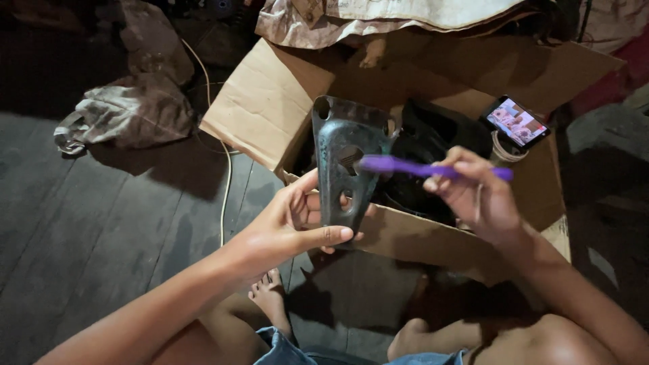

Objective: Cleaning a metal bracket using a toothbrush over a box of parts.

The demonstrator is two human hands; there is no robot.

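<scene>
We grip the dark metal bracket (pixel 346 165) upright in our left hand (pixel 297 220), fingers closed round its lower end, above the cardboard box (pixel 270 101) on the floor. Our right hand (pixel 473 192) pinches a purple toothbrush (pixel 419 167), bristles on the bracket's face: scrubbing, we judge; further strokes need a steady hold.

Dim room, dark wooden plank floor (pixel 101 223), crumpled grey cloth (pixel 128 111) at left, pale cord (pixel 226 176) across boards, open cardboard box (pixel 270 101), possibly fabric heap (pixel 378 17) behind
</scene>
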